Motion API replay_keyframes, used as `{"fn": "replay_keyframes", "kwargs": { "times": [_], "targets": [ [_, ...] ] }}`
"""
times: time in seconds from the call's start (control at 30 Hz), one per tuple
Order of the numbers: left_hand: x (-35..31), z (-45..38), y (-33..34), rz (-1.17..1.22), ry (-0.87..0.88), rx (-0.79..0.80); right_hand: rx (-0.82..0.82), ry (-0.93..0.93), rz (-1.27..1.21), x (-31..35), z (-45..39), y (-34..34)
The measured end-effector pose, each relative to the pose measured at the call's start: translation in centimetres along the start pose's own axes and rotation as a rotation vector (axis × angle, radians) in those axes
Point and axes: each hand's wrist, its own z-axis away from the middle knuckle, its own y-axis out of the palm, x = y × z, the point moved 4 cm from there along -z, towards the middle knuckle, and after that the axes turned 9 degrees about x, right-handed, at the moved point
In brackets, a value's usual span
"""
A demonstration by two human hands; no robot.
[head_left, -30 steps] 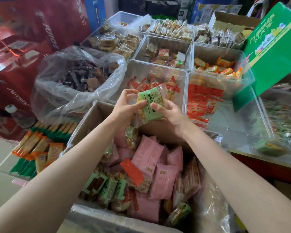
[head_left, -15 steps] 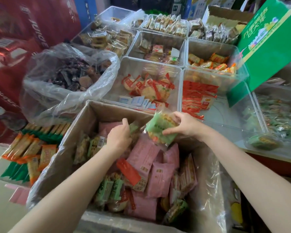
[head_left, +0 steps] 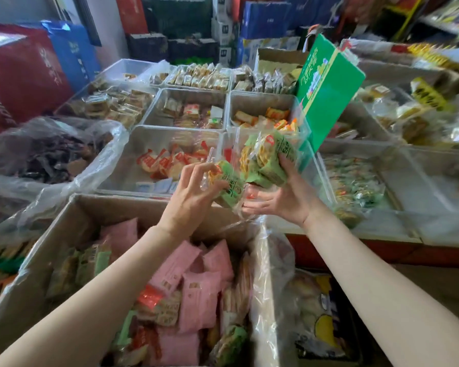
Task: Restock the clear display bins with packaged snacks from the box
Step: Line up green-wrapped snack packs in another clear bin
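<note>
Green snack packets are clutched in the right hand and one pinched in the left hand above the box — loosely stacked, a slippery packet could be dropped short of the clear bins.

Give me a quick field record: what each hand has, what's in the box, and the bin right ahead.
left hand: grips one green snack pack
right hand: holds a stack of green packs
height: both hands raised above the box's far edge
cardboard box: pink packs, some green and red ones
bin ahead: red-and-white snacks, partly filled
</note>
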Motion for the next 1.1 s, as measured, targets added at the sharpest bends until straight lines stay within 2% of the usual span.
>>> {"fn": "replay_keyframes", "kwargs": {
  "times": [0.1, 0.17, 0.23, 0.37, 0.47, 0.57, 0.63, 0.8, 0.93, 1.0, 1.1],
  "targets": [
    [-4.5, -4.7, 2.8, 0.047, -0.030, 0.010, 0.052, -0.070, -0.023, 1.8, 2.9, -1.4],
    [-7.9, -7.7, 4.7, 0.085, -0.052, -0.043, -0.028, -0.150, -0.121, 4.0, 4.6, -3.9],
    [-11.2, -10.4, 7.0, 0.193, 0.000, -0.032, -0.104, -0.221, -0.145, 7.0, 6.7, -7.8],
    [-17.1, -14.9, 12.3, 0.358, -0.048, 0.122, -0.361, -0.298, -0.057, 15.4, 12.2, -17.9],
    [-20.1, -17.5, 17.6, 0.399, -0.203, 0.282, -0.399, -0.349, 0.130, 21.6, 15.2, -23.4],
    [-21.8, -19.3, 21.8, 0.420, -0.343, 0.436, -0.389, -0.253, 0.520, 25.2, 15.9, -27.2],
    [-22.3, -20.2, 24.3, 0.399, -0.368, 0.529, -0.360, -0.121, 0.760, 25.9, 15.4, -29.2],
    [-21.9, -21.3, 29.3, 0.351, -0.332, 0.875, -0.078, 0.300, 0.884, 23.9, 11.6, -34.3],
    [-21.8, -21.1, 32.6, 0.359, -0.350, 1.208, 0.039, 0.492, 0.873, 23.1, 10.1, -37.9],
    [-21.4, -21.0, 33.9, 0.282, -0.379, 1.302, 0.058, 0.603, 0.995, 22.9, 9.6, -39.6],
    [-20.4, -20.7, 35.0, 0.156, -0.396, 1.353, 0.107, 0.685, 1.346, 22.5, 8.9, -40.3]
  ]
}}
